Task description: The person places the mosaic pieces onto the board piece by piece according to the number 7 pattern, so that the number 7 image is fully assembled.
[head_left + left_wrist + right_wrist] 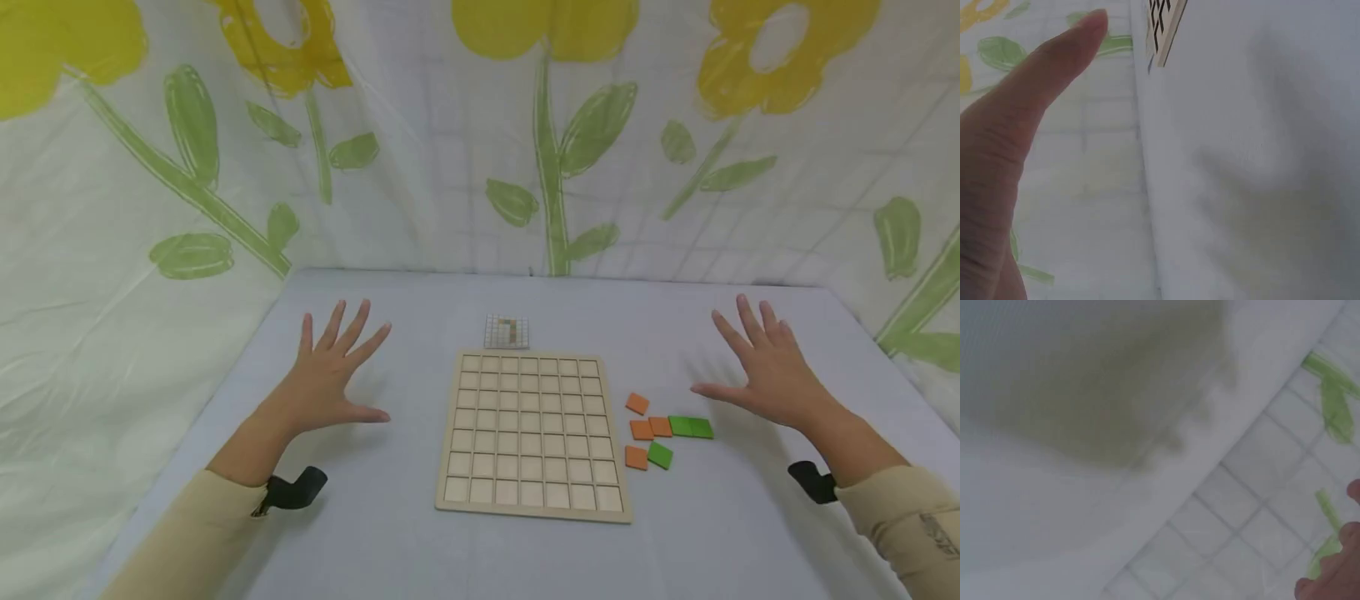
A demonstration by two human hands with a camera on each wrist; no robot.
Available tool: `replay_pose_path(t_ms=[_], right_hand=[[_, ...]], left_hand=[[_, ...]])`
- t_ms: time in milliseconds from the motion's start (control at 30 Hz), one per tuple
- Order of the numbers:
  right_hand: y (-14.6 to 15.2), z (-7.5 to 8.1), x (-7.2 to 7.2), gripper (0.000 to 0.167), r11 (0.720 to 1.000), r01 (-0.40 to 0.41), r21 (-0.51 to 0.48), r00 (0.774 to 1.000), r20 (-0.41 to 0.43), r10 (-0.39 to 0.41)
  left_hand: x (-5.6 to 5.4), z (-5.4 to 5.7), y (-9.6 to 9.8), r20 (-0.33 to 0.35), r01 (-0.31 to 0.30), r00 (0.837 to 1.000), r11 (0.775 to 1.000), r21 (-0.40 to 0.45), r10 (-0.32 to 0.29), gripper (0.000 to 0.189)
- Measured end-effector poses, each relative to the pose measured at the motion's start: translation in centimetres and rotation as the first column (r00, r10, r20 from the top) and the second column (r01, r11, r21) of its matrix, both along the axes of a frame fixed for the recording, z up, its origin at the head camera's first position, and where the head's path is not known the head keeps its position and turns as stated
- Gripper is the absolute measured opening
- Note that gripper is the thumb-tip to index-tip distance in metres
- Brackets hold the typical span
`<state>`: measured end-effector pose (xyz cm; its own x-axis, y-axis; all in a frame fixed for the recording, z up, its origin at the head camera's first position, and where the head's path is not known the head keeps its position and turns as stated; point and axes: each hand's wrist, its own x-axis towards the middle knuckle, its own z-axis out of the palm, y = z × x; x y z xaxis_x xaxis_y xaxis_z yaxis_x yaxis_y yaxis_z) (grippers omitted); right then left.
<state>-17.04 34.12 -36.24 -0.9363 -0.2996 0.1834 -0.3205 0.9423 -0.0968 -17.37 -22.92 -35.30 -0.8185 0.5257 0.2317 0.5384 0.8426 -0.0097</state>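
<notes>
Held above the table with fingers spread wide, my left hand (322,379) is to the left of a wooden grid board (529,433) and holds nothing. My right hand (776,375) is likewise spread in the air, right of the board. Nearest to it lie green square tiles (691,427) in a row with orange tiles (650,428). A loose orange tile (637,403) sits above that row; another orange tile (636,457) and a tilted green tile (660,455) are below it. The board's square cells hold no tiles. In the left wrist view the thumb (1041,81) extends straight.
A small card (506,332) printed with a grid pattern lies just beyond the board's far edge. The white table (360,533) meets a hanging curtain (435,167) with yellow flowers and green leaves behind it and at the sides. Dark bands (296,488) sit at both wrists.
</notes>
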Motion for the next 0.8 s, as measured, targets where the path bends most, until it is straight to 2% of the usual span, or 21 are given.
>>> replay_pose_path(t_ms=[100, 167, 300, 367, 500, 600, 667, 733, 800], right_hand=[[-1.0, 0.1, 0.5, 0.103, 0.994, -0.012, -0.104, 0.999, 0.047, 0.017], [-1.7, 0.1, 0.9, 0.099, 0.985, -0.005, -0.173, 0.996, 0.084, 0.02], [-3.2, 0.2, 1.9, 0.093, 0.965, 0.021, -0.263, 0.986, 0.167, 0.024], [-3.9, 0.3, 2.6, 0.091, 0.96, 0.037, -0.277, 0.977, 0.21, 0.023], [-5.3, 0.1, 4.1, 0.085, 0.939, 0.028, -0.343, 0.968, 0.244, 0.06], [-6.3, -0.3, 5.1, 0.075, 0.916, 0.012, -0.402, 0.97, 0.226, 0.087], [-7.0, -0.5, 5.7, 0.068, 0.9, 0.023, -0.436, 0.969, 0.232, 0.088], [-7.5, -0.8, 6.2, 0.062, 0.884, 0.041, -0.465, 0.965, 0.249, 0.086], [-7.9, -0.9, 6.7, 0.056, 0.854, 0.051, -0.518, 0.957, 0.269, 0.106]], left_hand=[[-0.1, -0.2, 0.6, 0.013, 0.048, 0.999, 0.999, 0.015, -0.048, 0.115], [-0.2, -0.2, 1.2, 0.036, 0.055, 0.998, 0.997, 0.046, -0.057, 0.114], [-0.4, -0.6, 2.7, 0.136, 0.041, 0.989, 0.988, 0.146, -0.061, 0.112], [-0.7, -0.9, 3.7, 0.209, 0.032, 0.975, 0.977, 0.213, -0.077, 0.112], [-1.0, -1.9, 5.9, 0.348, 0.006, 0.928, 0.94, 0.341, -0.132, 0.112], [-1.2, -2.9, 7.2, 0.396, -0.007, 0.903, 0.915, 0.403, -0.167, 0.112], [-1.3, -3.7, 7.8, 0.412, -0.012, 0.892, 0.901, 0.434, -0.187, 0.112], [-1.4, -4.5, 8.3, 0.43, -0.02, 0.882, 0.895, 0.446, -0.194, 0.112], [-1.5, -5.2, 8.7, 0.452, -0.024, 0.867, 0.887, 0.462, -0.212, 0.112]])
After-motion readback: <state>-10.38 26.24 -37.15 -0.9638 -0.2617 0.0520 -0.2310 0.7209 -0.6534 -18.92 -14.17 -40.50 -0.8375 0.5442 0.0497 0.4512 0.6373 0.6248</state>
